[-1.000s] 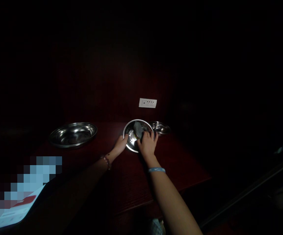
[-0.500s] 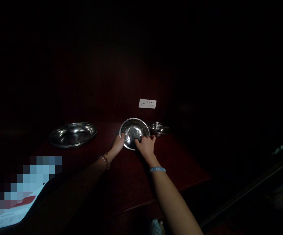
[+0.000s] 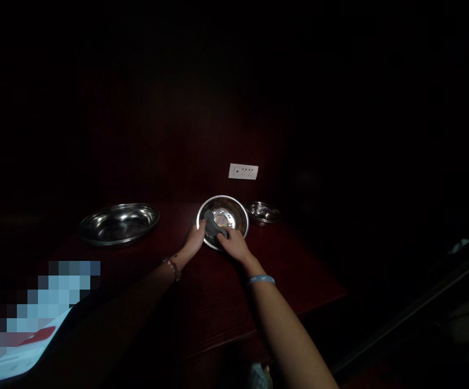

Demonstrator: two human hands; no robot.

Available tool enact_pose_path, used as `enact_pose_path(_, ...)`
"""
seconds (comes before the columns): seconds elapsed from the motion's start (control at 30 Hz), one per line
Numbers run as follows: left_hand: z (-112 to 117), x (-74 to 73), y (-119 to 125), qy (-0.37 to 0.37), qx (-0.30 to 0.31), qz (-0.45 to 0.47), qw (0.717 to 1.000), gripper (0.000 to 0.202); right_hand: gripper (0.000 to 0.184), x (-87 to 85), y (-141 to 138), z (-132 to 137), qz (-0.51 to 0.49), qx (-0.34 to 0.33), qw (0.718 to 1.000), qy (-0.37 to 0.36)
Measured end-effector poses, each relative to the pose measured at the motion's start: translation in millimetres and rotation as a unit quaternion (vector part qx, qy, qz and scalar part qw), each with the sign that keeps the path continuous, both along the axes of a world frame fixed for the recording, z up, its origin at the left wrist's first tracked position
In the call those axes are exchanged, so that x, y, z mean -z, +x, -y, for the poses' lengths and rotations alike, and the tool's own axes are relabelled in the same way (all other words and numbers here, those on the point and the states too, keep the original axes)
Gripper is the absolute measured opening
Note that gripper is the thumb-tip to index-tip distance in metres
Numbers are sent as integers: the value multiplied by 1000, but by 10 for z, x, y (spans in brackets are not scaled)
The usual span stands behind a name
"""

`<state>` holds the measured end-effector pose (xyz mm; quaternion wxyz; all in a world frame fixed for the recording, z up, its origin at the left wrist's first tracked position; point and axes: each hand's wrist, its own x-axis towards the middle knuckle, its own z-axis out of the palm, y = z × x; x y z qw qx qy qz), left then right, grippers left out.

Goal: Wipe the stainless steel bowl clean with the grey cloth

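A shiny steel bowl point(image 3: 238, 213) is tilted toward me on the dark red table. My left hand point(image 3: 195, 239) grips its left rim, thumb on the inside edge. Inside, a dark grey cloth point(image 3: 215, 226) lies against the left and lower wall. The fingers of my right hand point(image 3: 235, 246) reach over the near rim and are closed on the right end of this cloth. Several bright reflections and a coloured patch show on the bowl's bottom. The undersides of both hands are hidden.
At the left of the table point(image 3: 218, 302) stands a wide steel basin point(image 3: 119, 241). A smaller steel bowl point(image 3: 263, 220) sits just behind the right side of the held bowl. A white wall socket point(image 3: 243, 172) is above. A lit screen point(image 3: 24, 354) shows at lower left.
My right hand has shifted slightly left and lower inside the bowl. The grey cloth now shows along the left inner wall, where bare steel showed before. My left hand keeps its hold.
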<state>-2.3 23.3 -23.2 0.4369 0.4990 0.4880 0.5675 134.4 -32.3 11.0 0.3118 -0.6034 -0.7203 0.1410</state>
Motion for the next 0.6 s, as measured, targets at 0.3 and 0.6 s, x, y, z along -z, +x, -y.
enact_pose_path(0.3,-47,49,-13,11,8,-8,1000,39,49,27,14,16,12,5,1000,11)
enact_pose_path(0.6,-77,64,9,14,-4,-3,1000,34,49,56,15,12,-12,-3,1000,24)
